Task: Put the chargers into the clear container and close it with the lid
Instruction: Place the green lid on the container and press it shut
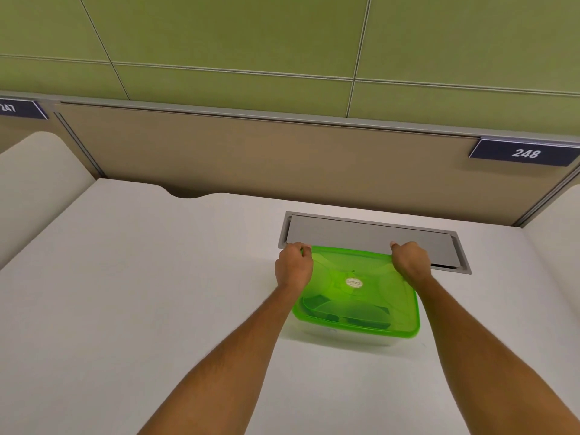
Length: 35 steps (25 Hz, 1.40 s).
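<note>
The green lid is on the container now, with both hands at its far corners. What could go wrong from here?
1. The left hand and right hand press only the far corners, so the near edge of the lid may stay unsealed.
2. Uneven pressure could slide the container on the smooth desk.

Head view looks forward and steeply down; desk (157, 277) near, partition behind.

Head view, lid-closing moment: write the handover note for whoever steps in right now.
Left hand: curled on the far-left corner of the green lid.
Right hand: curled on its far-right corner.
The lid sits on the clear container on the white desk, before the grey cable hatch.
Done: dark shapes, probably the chargers, show through the lid.
Left: confirm every corner is seated, then release.
</note>
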Each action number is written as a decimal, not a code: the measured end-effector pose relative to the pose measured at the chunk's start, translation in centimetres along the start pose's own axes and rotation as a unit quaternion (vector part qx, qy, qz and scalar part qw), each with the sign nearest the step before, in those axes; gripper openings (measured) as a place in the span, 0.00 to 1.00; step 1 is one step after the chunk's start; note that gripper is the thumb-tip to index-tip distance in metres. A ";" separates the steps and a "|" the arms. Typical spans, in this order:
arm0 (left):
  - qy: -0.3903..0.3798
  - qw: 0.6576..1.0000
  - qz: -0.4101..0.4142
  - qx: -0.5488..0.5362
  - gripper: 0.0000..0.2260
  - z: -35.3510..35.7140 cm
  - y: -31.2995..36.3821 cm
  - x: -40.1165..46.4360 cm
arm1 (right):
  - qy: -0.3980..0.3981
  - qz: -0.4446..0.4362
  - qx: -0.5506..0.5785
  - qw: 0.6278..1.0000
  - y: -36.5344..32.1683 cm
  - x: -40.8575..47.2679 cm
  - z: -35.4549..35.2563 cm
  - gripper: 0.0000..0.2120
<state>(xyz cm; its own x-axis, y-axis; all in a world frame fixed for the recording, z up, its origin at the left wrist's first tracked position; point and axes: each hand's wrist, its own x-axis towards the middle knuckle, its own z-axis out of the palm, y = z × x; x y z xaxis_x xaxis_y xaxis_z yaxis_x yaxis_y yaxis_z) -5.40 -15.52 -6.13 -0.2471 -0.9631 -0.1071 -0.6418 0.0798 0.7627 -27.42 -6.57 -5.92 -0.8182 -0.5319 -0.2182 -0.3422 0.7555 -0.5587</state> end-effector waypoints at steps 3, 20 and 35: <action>-0.009 1.000 -0.011 0.022 0.15 -0.2 0.1 -0.1 | 0.038 0.000 0.003 0.999 0.1 -0.6 0.2 0.24; -0.030 0.987 -0.098 0.122 0.26 -1.6 -1.5 -6.8 | 0.052 0.052 -0.095 0.993 2.9 -10.5 -0.1 0.35; 0.054 0.997 -0.050 0.036 0.23 -0.9 -2.6 -7.3 | 0.100 0.091 0.019 0.991 3.8 -11.1 0.8 0.26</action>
<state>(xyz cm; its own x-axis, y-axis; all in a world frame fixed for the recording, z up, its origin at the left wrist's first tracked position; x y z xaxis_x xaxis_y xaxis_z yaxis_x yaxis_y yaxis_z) -1.30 -8.91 -6.74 -0.1022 -0.9888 -0.1092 -0.7107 -0.0042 0.7034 -19.25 1.94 -6.21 -0.9411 -0.2990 -0.1576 -0.1657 0.8146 -0.5559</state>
